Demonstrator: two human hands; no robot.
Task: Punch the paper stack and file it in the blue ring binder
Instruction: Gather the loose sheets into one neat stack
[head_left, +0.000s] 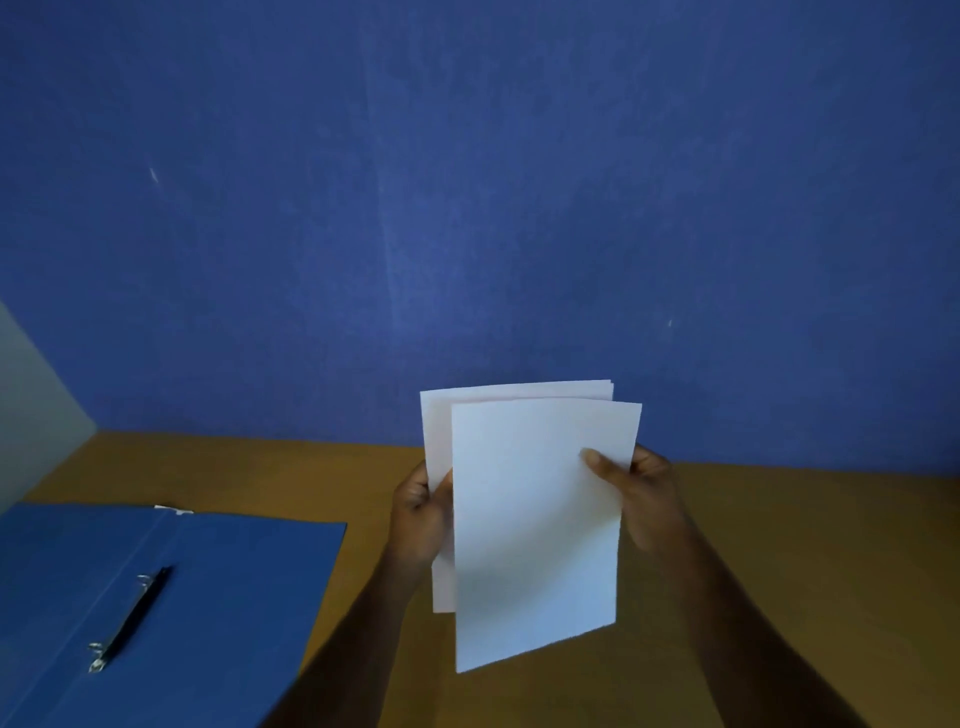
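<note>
I hold a white paper stack upright above the wooden table, in the lower middle of the view. My left hand grips its left edge, holding the rear sheets. My right hand grips the right edge, thumb on the front sheet, which sits lower and further right than the sheets behind it. The blue ring binder lies open flat at the lower left, its black ring mechanism with metal rings showing along the spine. No hole punch is in view.
The brown wooden table runs back to a blue wall. A pale wall meets it at the far left. The binder reaches past the frame's left and bottom edges.
</note>
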